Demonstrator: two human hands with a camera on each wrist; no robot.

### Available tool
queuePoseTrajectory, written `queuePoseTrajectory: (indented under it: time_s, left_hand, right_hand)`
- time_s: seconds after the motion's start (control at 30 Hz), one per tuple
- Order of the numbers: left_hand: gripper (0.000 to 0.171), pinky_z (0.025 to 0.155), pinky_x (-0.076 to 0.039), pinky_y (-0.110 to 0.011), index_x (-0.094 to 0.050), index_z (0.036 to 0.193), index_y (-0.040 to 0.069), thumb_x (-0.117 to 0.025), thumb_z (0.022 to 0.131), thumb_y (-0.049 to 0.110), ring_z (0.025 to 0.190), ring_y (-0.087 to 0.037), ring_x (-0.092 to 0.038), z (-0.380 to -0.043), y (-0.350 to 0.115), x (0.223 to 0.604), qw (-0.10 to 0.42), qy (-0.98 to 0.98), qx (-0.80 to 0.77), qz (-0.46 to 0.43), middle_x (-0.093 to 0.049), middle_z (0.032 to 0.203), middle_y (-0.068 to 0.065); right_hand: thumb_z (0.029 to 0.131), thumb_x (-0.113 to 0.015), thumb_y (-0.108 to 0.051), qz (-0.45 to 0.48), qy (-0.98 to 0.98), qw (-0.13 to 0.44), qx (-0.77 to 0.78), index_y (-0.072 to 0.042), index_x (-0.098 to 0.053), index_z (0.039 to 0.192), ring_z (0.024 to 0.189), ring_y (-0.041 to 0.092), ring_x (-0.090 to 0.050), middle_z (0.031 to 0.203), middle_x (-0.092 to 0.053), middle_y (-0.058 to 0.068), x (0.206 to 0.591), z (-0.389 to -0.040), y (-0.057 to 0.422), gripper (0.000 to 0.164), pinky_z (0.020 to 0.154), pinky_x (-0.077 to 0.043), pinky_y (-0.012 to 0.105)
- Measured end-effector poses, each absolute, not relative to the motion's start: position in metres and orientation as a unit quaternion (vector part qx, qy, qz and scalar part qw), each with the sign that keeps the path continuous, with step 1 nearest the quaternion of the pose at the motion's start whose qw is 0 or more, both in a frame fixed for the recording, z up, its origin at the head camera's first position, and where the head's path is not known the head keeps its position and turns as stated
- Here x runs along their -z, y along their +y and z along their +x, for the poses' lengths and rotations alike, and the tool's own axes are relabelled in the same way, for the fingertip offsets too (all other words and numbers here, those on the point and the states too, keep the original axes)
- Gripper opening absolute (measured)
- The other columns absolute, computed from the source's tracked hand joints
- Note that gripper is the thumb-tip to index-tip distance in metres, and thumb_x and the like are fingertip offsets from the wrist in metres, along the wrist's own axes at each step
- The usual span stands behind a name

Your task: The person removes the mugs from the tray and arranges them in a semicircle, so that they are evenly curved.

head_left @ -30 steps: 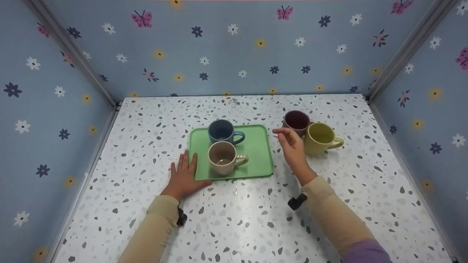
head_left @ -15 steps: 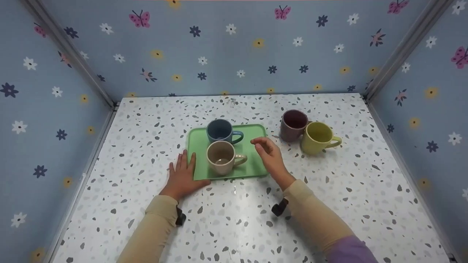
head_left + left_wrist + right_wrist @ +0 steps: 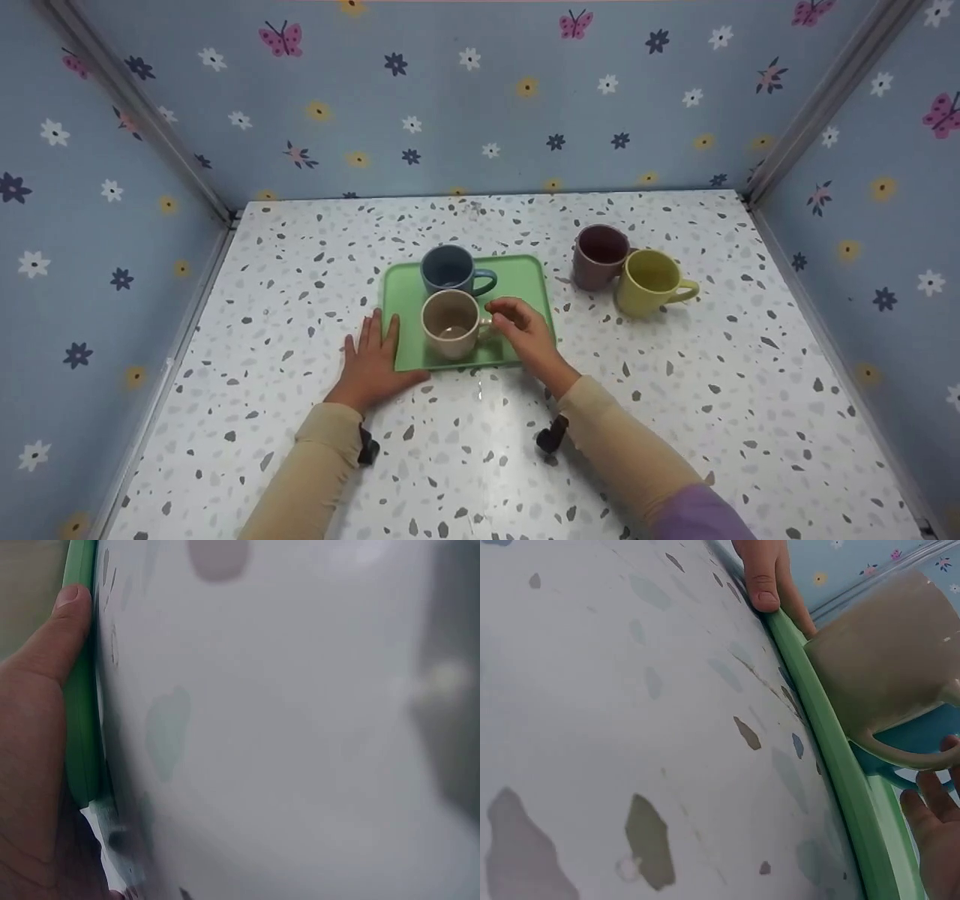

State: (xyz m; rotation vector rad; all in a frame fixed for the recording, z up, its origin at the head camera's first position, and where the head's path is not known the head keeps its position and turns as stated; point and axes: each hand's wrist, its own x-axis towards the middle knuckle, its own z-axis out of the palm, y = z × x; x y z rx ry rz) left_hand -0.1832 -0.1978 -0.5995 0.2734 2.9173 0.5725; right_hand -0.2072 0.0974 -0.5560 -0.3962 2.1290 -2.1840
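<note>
A beige mug (image 3: 448, 330) and a blue mug (image 3: 444, 271) stand upright on a green tray (image 3: 525, 274), handles to the right. My left hand (image 3: 369, 375) lies with fingers spread at the tray's front left corner. Its thumb rests along the front rim, as the left wrist view also shows. My right hand (image 3: 529, 337) is over the tray's right part, its fingertips at the handle of the beige mug. In the right wrist view, the thumb and fingers (image 3: 922, 814) are apart around the handle (image 3: 915, 760), not closed on it.
Right of the tray, a dark maroon mug (image 3: 596, 270) and a yellow mug (image 3: 646, 289) stand close together on the speckled white table (image 3: 480, 465). Blue walls with flowers and butterflies (image 3: 495, 97) bound the table at the back and both sides.
My right hand has moved left from beside the maroon and yellow mugs, across the tray's right rim, to the beige mug's handle. My left hand has stayed at the tray's corner.
</note>
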Motion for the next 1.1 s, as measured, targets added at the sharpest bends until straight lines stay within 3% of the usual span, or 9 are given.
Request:
queuePoseTrajectory:
  time_s: [0.3,0.67,1.1]
  left_hand:
    - [0.123,0.118,0.002,-0.068,-0.006,0.163,0.009,-0.061,0.079,0.08,0.154,-0.042,0.005,-0.183,-0.198,0.602,0.074,0.975,-0.189,0.089,0.008,0.167,-0.023]
    - [0.123,0.118,0.002,-0.068,-0.008,0.163,0.008,-0.063,0.079,0.078,0.154,-0.043,0.004,-0.182,-0.197,0.6,0.069,0.974,-0.195,0.089,0.006,0.167,-0.024]
    - [0.124,0.118,0.002,-0.068,-0.006,0.163,0.009,-0.062,0.078,0.08,0.154,-0.042,0.005,-0.183,-0.199,0.604,0.073,0.974,-0.197,0.089,0.007,0.167,-0.023]
  right_hand:
    - [0.098,-0.066,-0.008,-0.14,0.7,0.071,0.697,0.007,-0.064,0.124,0.107,0.013,-0.061,0.117,-0.068,0.011,0.563,-0.205,0.09,0.03,0.094,-0.05,0.027]
    - [0.094,-0.071,-0.008,-0.104,0.703,0.057,0.701,0.003,-0.07,0.114,0.101,0.014,-0.063,0.107,-0.071,0.004,0.562,-0.202,0.086,0.023,0.089,-0.053,0.026]
    - [0.091,-0.07,0.003,-0.085,0.689,0.04,0.718,0.009,-0.069,0.108,0.094,0.012,-0.064,0.101,-0.072,0.004,0.574,-0.213,0.096,0.018,0.086,-0.056,0.028]
